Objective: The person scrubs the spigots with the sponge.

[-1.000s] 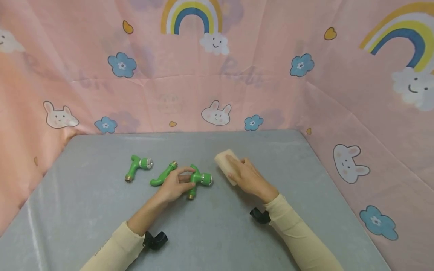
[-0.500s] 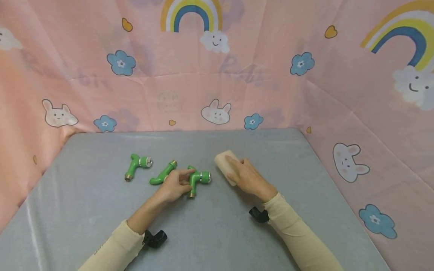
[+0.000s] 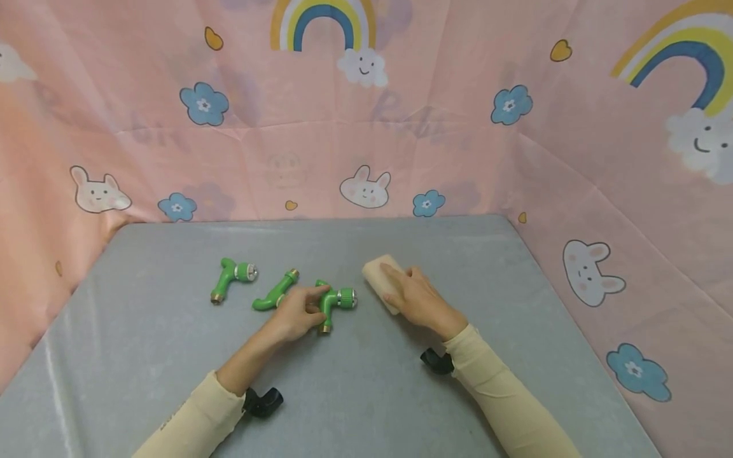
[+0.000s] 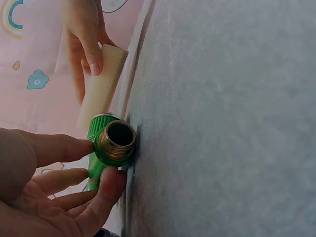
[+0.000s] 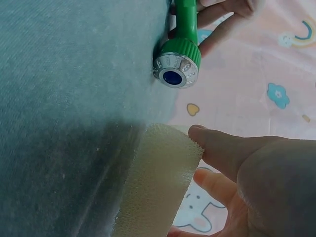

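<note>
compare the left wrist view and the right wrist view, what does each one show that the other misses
Only the left wrist view shows the brass threaded opening at one end of the green faucet, and how the left hand pinches the green body with thumb and fingers.

Only the right wrist view shows the faucet's other end, a silver-ringed cap with a blue centre, and the porous texture of the sponge up close.

Both show the green faucet lying on the grey table, the cream sponge under the right hand, and the pink printed backdrop.
</note>
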### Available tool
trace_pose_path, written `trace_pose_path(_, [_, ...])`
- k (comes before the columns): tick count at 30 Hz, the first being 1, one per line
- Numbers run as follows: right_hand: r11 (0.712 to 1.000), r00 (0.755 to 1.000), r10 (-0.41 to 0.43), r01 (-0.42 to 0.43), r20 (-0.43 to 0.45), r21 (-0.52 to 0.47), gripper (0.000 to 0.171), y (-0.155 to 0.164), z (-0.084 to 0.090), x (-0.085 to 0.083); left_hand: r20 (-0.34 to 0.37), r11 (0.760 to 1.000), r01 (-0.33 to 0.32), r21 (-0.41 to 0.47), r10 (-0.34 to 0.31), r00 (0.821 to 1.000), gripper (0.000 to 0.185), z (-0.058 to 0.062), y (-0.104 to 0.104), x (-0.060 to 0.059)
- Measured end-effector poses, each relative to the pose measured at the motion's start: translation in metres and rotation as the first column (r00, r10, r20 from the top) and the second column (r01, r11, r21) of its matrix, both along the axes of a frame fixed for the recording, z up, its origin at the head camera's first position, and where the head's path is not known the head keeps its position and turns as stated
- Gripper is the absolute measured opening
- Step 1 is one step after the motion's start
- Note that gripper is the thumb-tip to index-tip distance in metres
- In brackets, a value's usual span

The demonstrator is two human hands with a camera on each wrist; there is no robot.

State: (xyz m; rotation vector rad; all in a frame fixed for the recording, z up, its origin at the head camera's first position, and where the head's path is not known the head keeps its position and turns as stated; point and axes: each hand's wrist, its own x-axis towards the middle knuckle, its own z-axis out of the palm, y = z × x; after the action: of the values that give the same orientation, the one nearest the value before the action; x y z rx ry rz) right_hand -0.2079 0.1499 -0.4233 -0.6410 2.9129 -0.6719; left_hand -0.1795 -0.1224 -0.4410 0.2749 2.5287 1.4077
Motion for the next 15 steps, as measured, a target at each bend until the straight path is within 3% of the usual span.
trace_pose_path(15, [1.000, 1.000, -0.002, 0.002, -0.015, 0.004, 0.061, 0.0008, -0.0011, -0.0007, 0.044, 0.998, 0.034, -0.045, -0.032, 0.998, 0.058, 0.0089, -0.0047, 0.0005])
